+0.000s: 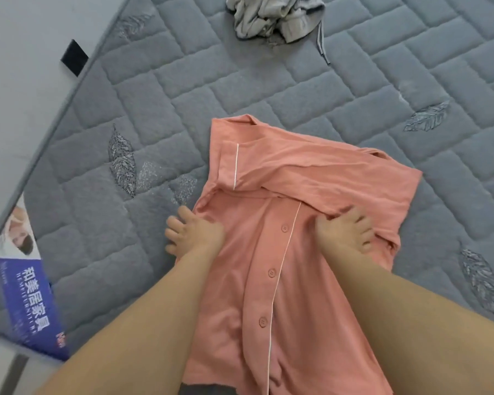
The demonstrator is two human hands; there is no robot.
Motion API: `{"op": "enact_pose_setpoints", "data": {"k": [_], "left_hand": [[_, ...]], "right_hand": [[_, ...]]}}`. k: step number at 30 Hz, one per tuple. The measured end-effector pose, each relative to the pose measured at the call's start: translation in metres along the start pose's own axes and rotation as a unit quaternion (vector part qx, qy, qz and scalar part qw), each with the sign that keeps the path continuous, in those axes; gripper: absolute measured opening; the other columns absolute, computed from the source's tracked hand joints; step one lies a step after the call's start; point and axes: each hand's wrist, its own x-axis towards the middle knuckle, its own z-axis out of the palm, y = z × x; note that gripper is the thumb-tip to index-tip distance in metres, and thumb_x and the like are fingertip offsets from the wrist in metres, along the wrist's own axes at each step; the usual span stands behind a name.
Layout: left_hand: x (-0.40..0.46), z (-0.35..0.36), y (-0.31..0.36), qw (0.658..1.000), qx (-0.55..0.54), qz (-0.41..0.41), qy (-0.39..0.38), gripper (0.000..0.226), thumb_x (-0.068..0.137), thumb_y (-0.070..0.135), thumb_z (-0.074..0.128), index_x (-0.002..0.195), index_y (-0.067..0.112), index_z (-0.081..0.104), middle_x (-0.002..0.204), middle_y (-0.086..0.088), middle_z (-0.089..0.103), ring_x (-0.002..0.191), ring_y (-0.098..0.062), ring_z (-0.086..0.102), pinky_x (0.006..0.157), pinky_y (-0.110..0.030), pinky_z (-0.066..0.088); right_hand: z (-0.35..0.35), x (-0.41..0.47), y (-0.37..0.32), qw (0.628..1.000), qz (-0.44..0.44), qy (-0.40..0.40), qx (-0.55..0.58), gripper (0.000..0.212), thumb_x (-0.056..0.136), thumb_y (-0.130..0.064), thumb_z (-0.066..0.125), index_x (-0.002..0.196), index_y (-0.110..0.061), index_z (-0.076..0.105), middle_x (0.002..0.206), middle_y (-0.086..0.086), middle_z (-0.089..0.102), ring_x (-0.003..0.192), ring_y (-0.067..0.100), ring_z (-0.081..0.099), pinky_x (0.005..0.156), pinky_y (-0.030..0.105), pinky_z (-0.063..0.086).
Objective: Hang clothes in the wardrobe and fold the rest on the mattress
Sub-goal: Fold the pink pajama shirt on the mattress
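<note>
A: Where does the pink button-front pyjama top (283, 252) lie?

B: Spread on the grey quilted mattress (240, 89), placket up, white piping running down beside the buttons; its upper part is already folded across, one sleeve laid sideways over the chest; the hem trails toward the person at the bottom of the view.

A: And the hands?

B: The left hand (193, 233) sits at the garment's left edge, fingers curled at the cloth where the fold turns; I judge it is pinching that edge, though the fingertips are partly tucked under; the right hand (344, 229) has its fingers bunched into a ridge of fabric on the right side, grasping it.

A: So which step is this?

B: My guess is the side fold; both edges are being gathered to bring them inward.

A: How would you do it well?

B: Keep the two grips level, so the crease runs straight along the placket; lift only slightly, since this knit looks limp and will drag and wrinkle; smooth the bunching under the right hand before pressing flat; then bring the hem up.

A: Anything else left?

B: A crumpled grey garment with a drawstring (274, 18) lies well apart at the mattress's far side, unfolded.
</note>
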Motion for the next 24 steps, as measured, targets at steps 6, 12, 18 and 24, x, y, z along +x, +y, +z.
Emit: {"op": "enact_pose_setpoints", "data": {"k": [6, 12, 18, 24], "left_hand": [[-0.019, -0.003, -0.038, 0.957, 0.001, -0.028, -0.289, 0.061, 0.082, 0.037, 0.064, 0.133, 0.004, 0.056, 0.122, -0.016, 0.063, 0.109, -0.033, 0.061, 0.1, -0.041, 0.048], [-0.057, -0.002, -0.044, 0.885, 0.271, 0.067, -0.374, 0.058, 0.1, 0.036, 0.052, 0.147, 0.004, 0.041, 0.144, -0.016, 0.049, 0.129, -0.032, 0.05, 0.104, -0.038, 0.042], [-0.085, 0.002, -0.067, 0.93, 0.204, 0.104, -0.288, 0.04, 0.096, 0.021, 0.055, 0.13, 0.002, 0.052, 0.107, -0.012, 0.061, 0.095, -0.028, 0.058, 0.082, -0.038, 0.05], [-0.109, -0.007, -0.075, 0.895, 0.161, -0.047, -0.413, 0.033, 0.095, 0.017, 0.051, 0.126, 0.006, 0.055, 0.101, -0.012, 0.063, 0.094, -0.032, 0.06, 0.07, -0.036, 0.051]], "right_hand": [[-0.004, -0.008, 0.064, 0.979, 0.177, -0.097, 0.007, 0.12, 0.065, -0.059, 0.07, 0.153, -0.01, 0.004, 0.151, 0.02, 0.023, 0.14, 0.038, 0.024, 0.114, 0.052, 0.02], [-0.017, -0.013, 0.095, 0.963, 0.203, -0.178, -0.004, 0.109, 0.065, -0.047, 0.078, 0.15, -0.026, 0.014, 0.146, 0.016, 0.013, 0.135, 0.043, 0.025, 0.113, 0.054, 0.028], [-0.016, -0.03, 0.151, 0.966, 0.189, -0.162, 0.072, 0.086, 0.067, -0.045, 0.081, 0.122, -0.018, 0.021, 0.132, 0.022, 0.043, 0.116, 0.042, 0.051, 0.094, 0.045, 0.042], [-0.044, -0.059, 0.166, 0.875, 0.065, -0.477, -0.055, 0.025, 0.093, -0.02, 0.062, 0.112, -0.007, 0.053, 0.12, 0.014, 0.062, 0.104, 0.031, 0.062, 0.083, 0.04, 0.053]]}}
